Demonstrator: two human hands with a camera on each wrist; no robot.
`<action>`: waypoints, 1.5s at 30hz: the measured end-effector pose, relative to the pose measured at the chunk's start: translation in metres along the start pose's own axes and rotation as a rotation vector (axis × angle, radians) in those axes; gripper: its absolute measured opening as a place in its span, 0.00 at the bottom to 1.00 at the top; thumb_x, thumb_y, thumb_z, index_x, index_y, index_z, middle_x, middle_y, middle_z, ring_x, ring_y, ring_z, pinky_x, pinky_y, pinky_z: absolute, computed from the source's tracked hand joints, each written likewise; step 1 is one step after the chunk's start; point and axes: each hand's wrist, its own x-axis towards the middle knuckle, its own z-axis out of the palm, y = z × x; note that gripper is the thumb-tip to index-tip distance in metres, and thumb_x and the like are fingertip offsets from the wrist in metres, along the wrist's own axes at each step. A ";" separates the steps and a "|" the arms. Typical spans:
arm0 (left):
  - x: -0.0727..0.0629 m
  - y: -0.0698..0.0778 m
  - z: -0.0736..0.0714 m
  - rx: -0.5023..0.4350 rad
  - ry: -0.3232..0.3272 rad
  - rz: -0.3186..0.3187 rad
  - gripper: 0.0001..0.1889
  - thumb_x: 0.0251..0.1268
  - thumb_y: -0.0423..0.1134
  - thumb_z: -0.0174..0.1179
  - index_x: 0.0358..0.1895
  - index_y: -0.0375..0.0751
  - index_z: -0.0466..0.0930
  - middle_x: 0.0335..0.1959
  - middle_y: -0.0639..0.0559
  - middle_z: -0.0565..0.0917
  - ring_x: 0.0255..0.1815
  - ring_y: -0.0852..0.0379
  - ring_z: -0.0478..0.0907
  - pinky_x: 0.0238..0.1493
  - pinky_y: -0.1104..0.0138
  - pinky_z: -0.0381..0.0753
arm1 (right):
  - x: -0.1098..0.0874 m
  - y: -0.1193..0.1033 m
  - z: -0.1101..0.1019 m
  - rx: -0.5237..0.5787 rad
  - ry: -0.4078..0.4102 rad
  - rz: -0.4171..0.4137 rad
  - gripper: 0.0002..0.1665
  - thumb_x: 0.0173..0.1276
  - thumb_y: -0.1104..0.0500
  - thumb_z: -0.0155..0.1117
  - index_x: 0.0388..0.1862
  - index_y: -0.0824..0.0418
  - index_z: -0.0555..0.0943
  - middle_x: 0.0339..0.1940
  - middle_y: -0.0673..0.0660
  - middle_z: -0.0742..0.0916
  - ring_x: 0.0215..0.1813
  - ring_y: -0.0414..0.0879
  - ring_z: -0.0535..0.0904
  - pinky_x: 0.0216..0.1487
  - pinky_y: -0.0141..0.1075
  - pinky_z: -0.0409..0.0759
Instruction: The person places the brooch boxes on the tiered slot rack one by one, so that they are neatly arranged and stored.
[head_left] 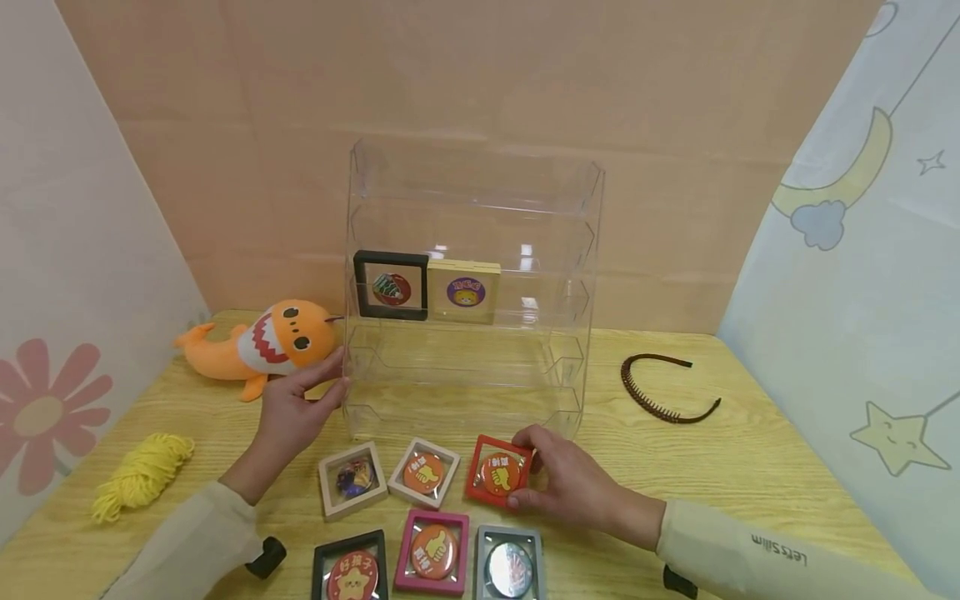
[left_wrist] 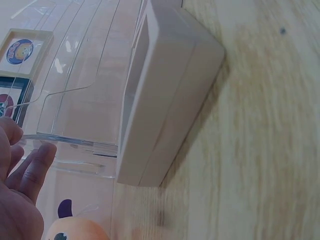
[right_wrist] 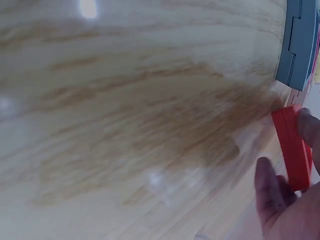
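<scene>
My right hand [head_left: 573, 483] pinches a red square display frame [head_left: 480, 479] by its right side; a badge with a yellow thumbs-up shows inside it. In the right wrist view, the thumb and fingers are on the red frame's edges. At the left side of a clear tiered display rack [head_left: 465, 375], my left hand [head_left: 292, 412] holds the side panel between thumb and fingers. Standing on a middle tier are a black frame [head_left: 390, 314] and a cream frame [head_left: 480, 312]. Two beige frames [head_left: 324, 492] [head_left: 452, 479] lie before the rack.
Nearer me lie a black frame [head_left: 322, 554], a magenta frame [head_left: 433, 587] and a grey frame [head_left: 510, 533]. An orange shark plush [head_left: 307, 321] and yellow yarn [head_left: 146, 471] are at left. To the rack's right is a brown headband [head_left: 637, 392]. Panels enclose the table's back and sides.
</scene>
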 end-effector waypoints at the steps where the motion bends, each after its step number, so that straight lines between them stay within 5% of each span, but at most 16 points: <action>1: 0.000 0.000 0.000 -0.002 -0.001 -0.004 0.20 0.48 0.14 0.63 0.49 0.21 0.78 0.42 0.32 0.82 0.38 0.75 0.78 0.38 0.82 0.76 | 0.000 0.001 -0.001 0.027 0.010 -0.024 0.30 0.52 0.51 0.77 0.50 0.56 0.72 0.41 0.44 0.80 0.39 0.39 0.76 0.39 0.36 0.79; 8: -0.001 0.000 0.000 -0.016 0.004 0.007 0.20 0.48 0.13 0.63 0.49 0.20 0.78 0.41 0.31 0.82 0.38 0.75 0.78 0.35 0.80 0.78 | 0.001 0.008 -0.006 0.095 0.115 -0.251 0.19 0.55 0.59 0.74 0.42 0.56 0.76 0.36 0.45 0.81 0.34 0.38 0.76 0.25 0.30 0.77; 17: -0.001 -0.003 0.001 -0.040 0.015 0.032 0.21 0.47 0.12 0.62 0.49 0.20 0.77 0.42 0.29 0.81 0.38 0.74 0.79 0.36 0.82 0.77 | 0.002 0.014 -0.013 0.127 0.159 -0.462 0.15 0.56 0.66 0.72 0.43 0.59 0.81 0.34 0.48 0.84 0.34 0.38 0.78 0.23 0.25 0.78; 26: -0.001 -0.002 0.001 -0.030 0.016 0.029 0.20 0.47 0.12 0.63 0.48 0.20 0.78 0.41 0.31 0.82 0.38 0.73 0.79 0.35 0.80 0.78 | 0.004 0.014 -0.013 0.167 0.166 -0.500 0.16 0.49 0.73 0.73 0.38 0.65 0.82 0.33 0.56 0.85 0.32 0.43 0.81 0.24 0.27 0.80; 45: -0.002 -0.002 0.001 -0.019 0.014 0.026 0.21 0.46 0.13 0.63 0.48 0.20 0.78 0.39 0.31 0.82 0.37 0.70 0.80 0.35 0.81 0.77 | 0.032 -0.001 -0.043 0.099 0.224 -0.496 0.14 0.55 0.68 0.72 0.40 0.58 0.83 0.36 0.50 0.86 0.34 0.40 0.80 0.28 0.29 0.82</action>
